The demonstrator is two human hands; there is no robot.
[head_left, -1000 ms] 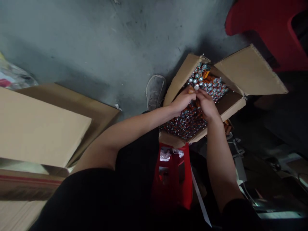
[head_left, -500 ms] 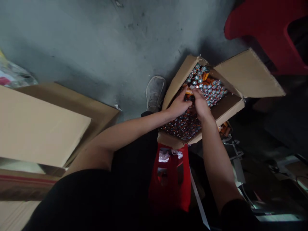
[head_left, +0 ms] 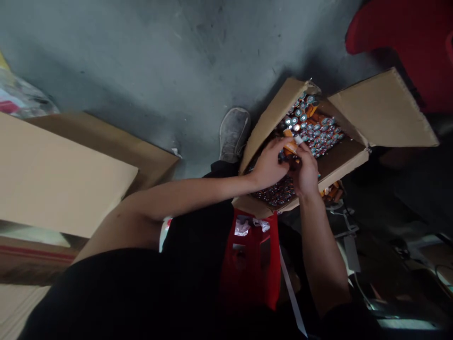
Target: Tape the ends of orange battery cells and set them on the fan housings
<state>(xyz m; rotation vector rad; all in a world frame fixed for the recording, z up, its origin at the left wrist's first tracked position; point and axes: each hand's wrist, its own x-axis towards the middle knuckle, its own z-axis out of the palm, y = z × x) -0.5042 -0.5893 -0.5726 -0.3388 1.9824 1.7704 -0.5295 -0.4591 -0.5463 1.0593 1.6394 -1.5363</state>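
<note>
Orange battery [head_left: 290,146] sits between left hand [head_left: 269,166] and right hand [head_left: 307,174], touching both; long axis far-left to near-right. Fingers curled; can't tell which hand pinches it.

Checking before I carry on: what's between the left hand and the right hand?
In the head view, an orange cylindrical piece lies between the left hand and the right hand, at their fingers, over the open cardboard box.
</note>
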